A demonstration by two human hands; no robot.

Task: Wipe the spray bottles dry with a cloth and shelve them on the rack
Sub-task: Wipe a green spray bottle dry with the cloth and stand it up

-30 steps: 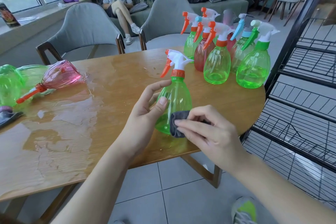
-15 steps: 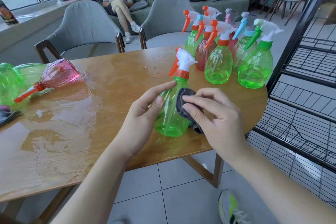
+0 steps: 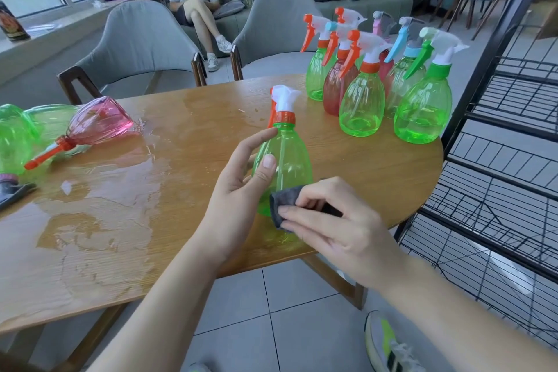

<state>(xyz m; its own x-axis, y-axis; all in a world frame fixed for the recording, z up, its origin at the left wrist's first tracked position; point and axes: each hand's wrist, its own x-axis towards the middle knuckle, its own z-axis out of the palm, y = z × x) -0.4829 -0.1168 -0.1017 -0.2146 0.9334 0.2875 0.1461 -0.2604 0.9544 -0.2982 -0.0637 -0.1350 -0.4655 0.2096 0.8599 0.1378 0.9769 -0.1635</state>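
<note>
Spray bottles [image 3: 380,81] stand bunched at the tabletop's far right corner, upright and close beside the black wire rack [image 3: 510,142], whose visible shelves hold none of them; the wooden tabletop [image 3: 187,118] carries a wide sheet of water across its left half. Over the near right edge, the green bottle [image 3: 287,160] being dried is held upright by the left hand [image 3: 238,187], thumb and fingers curled round its upper body. The right hand [image 3: 335,226] pinches a folded grey cloth [image 3: 282,205] against the bottle's lower side. Half a second earlier the cloth sat higher on the body, and half a second before that it was low again, while the orange trigger has swung from left-facing to nearly edge-on: the bottle is being turned and stroked up and down, so wiping looks mid-course and shelving not yet begun. At the left edge a pink bottle [image 3: 96,124] and green ones [image 3: 18,133] lie on their sides by the puddle, partly cut off by the frame. The held bottle's base is hidden behind cloth and fingers, and any remaining droplets cannot be made out.
</note>
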